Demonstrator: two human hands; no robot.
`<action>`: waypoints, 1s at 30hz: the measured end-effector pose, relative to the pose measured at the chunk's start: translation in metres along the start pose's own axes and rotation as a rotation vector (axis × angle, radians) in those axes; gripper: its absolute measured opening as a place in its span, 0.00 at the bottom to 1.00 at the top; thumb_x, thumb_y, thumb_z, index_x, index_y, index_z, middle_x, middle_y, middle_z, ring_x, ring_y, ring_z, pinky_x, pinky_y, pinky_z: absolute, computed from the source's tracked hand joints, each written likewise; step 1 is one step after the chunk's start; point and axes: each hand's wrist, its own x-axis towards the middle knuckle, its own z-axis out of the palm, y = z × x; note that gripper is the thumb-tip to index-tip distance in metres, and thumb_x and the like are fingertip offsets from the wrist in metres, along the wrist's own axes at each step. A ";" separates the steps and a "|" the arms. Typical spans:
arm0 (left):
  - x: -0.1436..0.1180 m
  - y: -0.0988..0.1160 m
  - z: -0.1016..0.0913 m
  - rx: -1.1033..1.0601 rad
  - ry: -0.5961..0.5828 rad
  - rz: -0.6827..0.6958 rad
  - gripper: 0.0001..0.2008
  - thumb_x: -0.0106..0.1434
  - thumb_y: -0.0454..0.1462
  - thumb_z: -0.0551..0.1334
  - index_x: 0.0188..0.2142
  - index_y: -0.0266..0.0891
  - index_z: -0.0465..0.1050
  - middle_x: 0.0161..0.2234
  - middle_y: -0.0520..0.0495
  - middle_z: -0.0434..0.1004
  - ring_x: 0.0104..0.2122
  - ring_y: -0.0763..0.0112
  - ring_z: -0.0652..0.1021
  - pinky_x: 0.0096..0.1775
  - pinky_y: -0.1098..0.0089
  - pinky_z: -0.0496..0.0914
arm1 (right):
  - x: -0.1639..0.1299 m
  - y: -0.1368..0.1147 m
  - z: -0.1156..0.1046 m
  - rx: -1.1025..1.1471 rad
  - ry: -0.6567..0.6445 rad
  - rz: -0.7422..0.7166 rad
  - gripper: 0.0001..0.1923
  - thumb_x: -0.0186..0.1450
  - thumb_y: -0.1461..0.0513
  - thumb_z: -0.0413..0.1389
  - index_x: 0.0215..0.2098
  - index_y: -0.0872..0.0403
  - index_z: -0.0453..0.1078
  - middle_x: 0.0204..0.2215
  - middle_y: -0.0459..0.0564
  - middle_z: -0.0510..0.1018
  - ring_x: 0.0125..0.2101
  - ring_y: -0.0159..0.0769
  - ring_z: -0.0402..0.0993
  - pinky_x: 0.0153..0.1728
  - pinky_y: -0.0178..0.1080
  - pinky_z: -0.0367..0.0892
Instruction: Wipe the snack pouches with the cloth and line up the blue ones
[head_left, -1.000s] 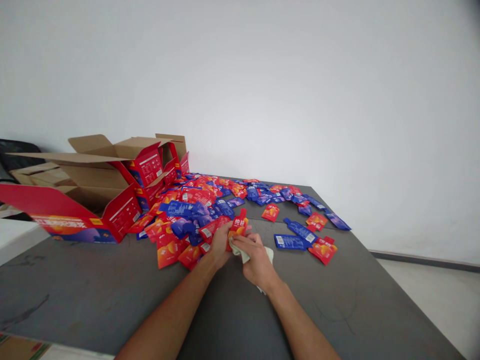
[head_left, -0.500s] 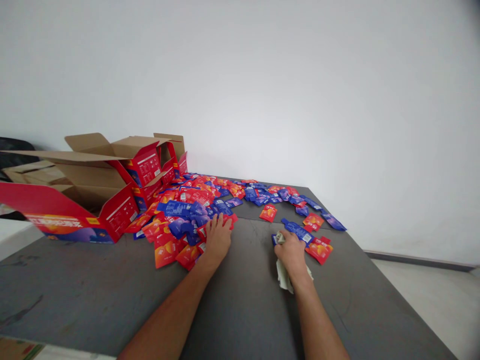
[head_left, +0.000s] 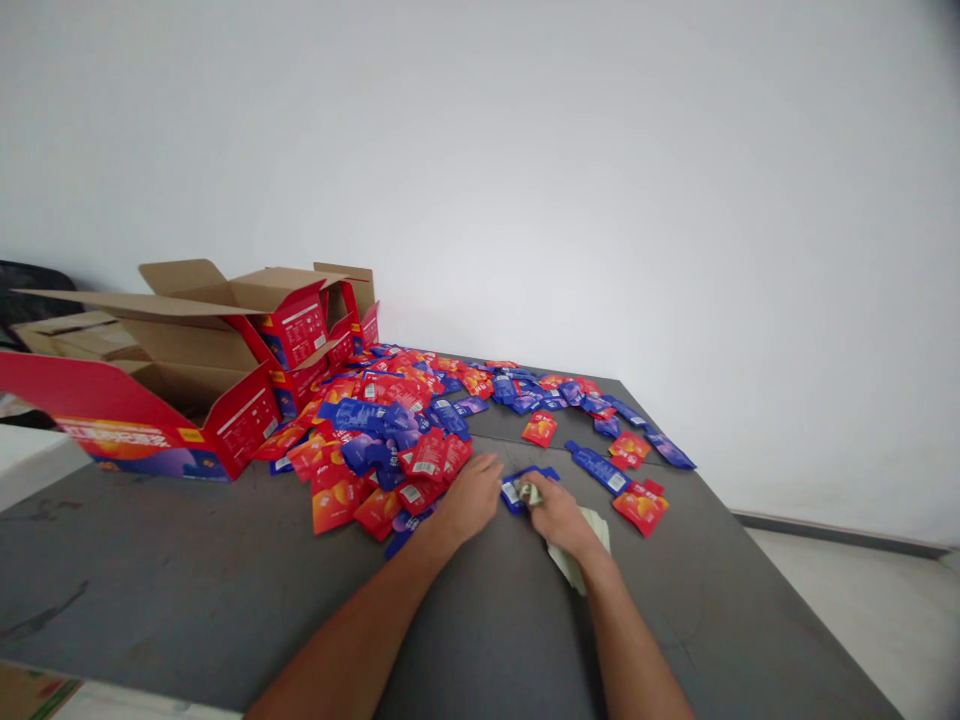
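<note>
My right hand (head_left: 556, 515) is closed round a crumpled pale cloth (head_left: 576, 565), part of which trails under the wrist. Against its fingertips a blue packet (head_left: 513, 492) lies on the grey table; the hand hides some of it. To the left of that packet is my left hand (head_left: 474, 498), fingers loosely stretched toward it and holding nothing that I can see. Beside the left hand, at the edge of a big heap of red and blue packets, are several red packets (head_left: 427, 455).
Red printed cartons with raised flaps, the nearest carton (head_left: 244, 425) among them, stand at the left. A blue packet (head_left: 598, 467) and a red packet (head_left: 641, 506) lie right of my hands. More packets curve along the back of the table (head_left: 712, 590) by the white wall.
My left hand has moved right and toward me, off the heap's edge. The right hand has shifted left with the cloth, and the blue packet at its fingertips now lies further left.
</note>
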 end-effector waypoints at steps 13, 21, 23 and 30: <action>-0.008 0.019 -0.011 -0.107 -0.216 -0.094 0.39 0.54 0.40 0.66 0.65 0.42 0.57 0.53 0.37 0.74 0.52 0.48 0.74 0.52 0.56 0.66 | 0.007 -0.007 0.008 0.222 0.337 -0.057 0.16 0.61 0.65 0.51 0.45 0.54 0.74 0.43 0.54 0.78 0.46 0.42 0.73 0.52 0.43 0.66; 0.007 0.007 -0.018 -1.108 0.133 -0.476 0.18 0.54 0.32 0.59 0.45 0.38 0.77 0.36 0.43 0.81 0.31 0.66 0.78 0.34 0.69 0.69 | -0.001 -0.040 -0.004 0.350 0.392 -0.184 0.15 0.67 0.61 0.52 0.51 0.51 0.72 0.48 0.54 0.76 0.48 0.43 0.72 0.54 0.46 0.66; 0.009 0.006 -0.024 -1.363 0.130 -0.535 0.20 0.51 0.32 0.63 0.45 0.36 0.77 0.34 0.43 0.80 0.28 0.69 0.77 0.30 0.71 0.67 | -0.005 -0.052 0.005 0.367 0.324 -0.337 0.17 0.66 0.64 0.52 0.52 0.49 0.72 0.48 0.54 0.75 0.49 0.43 0.70 0.54 0.47 0.66; 0.001 0.012 -0.037 -1.569 -0.025 -0.403 0.25 0.48 0.30 0.67 0.49 0.36 0.76 0.38 0.40 0.81 0.30 0.68 0.78 0.32 0.72 0.67 | -0.005 -0.057 0.023 0.253 0.410 -0.377 0.24 0.62 0.69 0.52 0.54 0.46 0.73 0.48 0.54 0.72 0.48 0.45 0.66 0.51 0.50 0.67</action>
